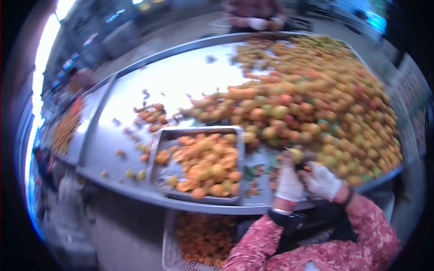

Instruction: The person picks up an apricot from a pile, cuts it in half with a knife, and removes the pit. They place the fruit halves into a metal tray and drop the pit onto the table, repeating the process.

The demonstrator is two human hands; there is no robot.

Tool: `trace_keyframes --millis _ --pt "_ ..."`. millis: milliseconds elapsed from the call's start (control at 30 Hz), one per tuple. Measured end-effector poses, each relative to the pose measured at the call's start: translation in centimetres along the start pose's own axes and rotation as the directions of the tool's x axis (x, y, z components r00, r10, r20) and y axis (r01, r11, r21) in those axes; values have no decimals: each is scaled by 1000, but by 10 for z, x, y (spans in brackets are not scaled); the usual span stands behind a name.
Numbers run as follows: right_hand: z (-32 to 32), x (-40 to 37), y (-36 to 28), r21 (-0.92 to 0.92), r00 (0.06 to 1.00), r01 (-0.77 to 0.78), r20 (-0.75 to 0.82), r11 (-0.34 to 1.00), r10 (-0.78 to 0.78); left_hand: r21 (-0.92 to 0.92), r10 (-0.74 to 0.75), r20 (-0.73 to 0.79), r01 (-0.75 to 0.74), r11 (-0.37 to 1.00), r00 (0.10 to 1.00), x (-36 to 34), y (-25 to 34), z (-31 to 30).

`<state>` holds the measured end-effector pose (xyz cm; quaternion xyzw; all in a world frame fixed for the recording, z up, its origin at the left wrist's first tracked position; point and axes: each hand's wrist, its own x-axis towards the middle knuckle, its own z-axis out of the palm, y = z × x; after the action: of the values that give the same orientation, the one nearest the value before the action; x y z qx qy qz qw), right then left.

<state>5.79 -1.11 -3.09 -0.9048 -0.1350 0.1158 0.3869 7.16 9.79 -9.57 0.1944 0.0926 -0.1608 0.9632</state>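
My left hand (289, 183), in a white glove, is closed with a small round yellow fruit (296, 156) at its fingertips. Close beside it on the right, my right hand (323, 181), also gloved in white, has its fingers curled inward around something dark and blurred that I cannot make out. Both hands are over the table's near edge. Behind and right of them spreads a large heap of round yellow, orange and reddish fruit (348, 117). Left of the hands, a metal tray (241, 162) holds orange fruit (210, 165), some of it looking cut or peeled.
The metal table (95, 174) has a raised rim and a divider (97, 115). Loose fruit and dark scraps (151, 114) lie left of the heap. Below the near edge stands a white crate (169, 246) of brownish-orange pieces. A gloved person (255, 18) is across the table.
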Motion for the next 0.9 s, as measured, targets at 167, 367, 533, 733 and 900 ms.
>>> trace_keyframes --millis 167,367,533,733,900 --pt "-9 5 8 312 969 -207 198 927 150 -115 98 12 -96 989 995 1 -1 -1" --pt "-19 -5 9 466 943 -297 277 833 181 -128 158 98 -145 981 983 -8 8 13" --pt "-11 -3 22 -64 987 153 -38 986 -156 -77 139 94 -132 988 986 -1 -1 9" --pt "-9 -4 13 -137 990 117 -60 984 -126 -11 180 68 -180 984 981 0 1 9" --pt "-5 -13 -3 228 999 -47 36 973 40 44 102 -20 -101 994 995 -1 2 7"
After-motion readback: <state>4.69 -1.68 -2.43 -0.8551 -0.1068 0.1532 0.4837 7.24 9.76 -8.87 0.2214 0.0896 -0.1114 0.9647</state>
